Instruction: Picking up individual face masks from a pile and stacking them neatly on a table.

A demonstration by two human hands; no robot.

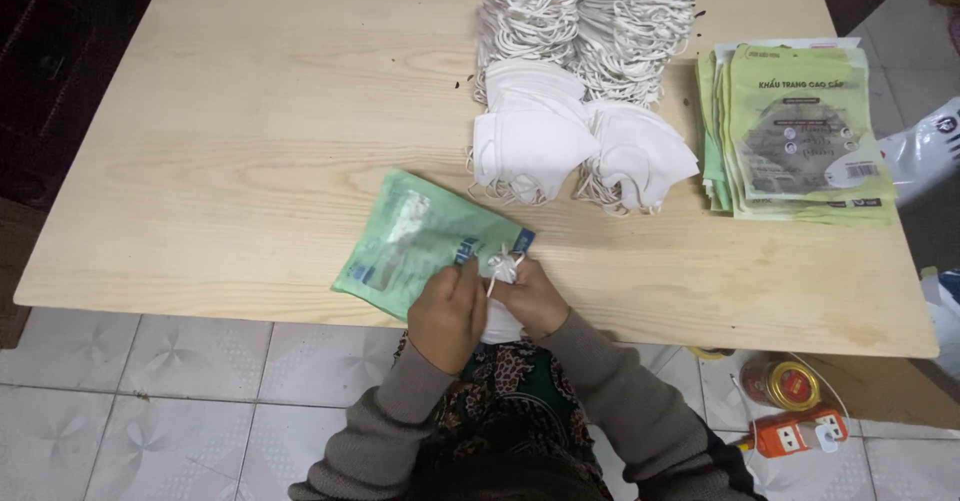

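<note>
Head view: a person sits at a pale wooden table (250, 141), both hands working at its near edge.
Left hand: the left hand (447, 313) is curled, knuckles up, its fingertips pressed on the near end of a green packet (425, 241); the fingers look closed on that end, though the grip itself is hidden under the hand.
Right hand: the right hand (530, 296) is closed around a folded white mask (500, 319), which sits bunched between the two hands and shows below the knuckles.
Mask strings: the thin white loops (503, 261) poke up past the right fingertips, just at the packet's open end.
Packet: it lies flat and slanted on the table, its far end pointing up and left, its near end touching both hands.
Mask piles: two tall rows of white masks (575, 111) stand mid-table, well beyond the hands, strings bristling from the sides.
Packet stack: a pile of green printed packets (795, 131) lies just right of the masks.
Floor: pale tiles (150, 401) show below the table edge; an orange power strip (795, 431) and a red round tin (785, 383) sit at lower right.
Sleeves: both arms wear brown knitted sleeves (620, 411).
</note>
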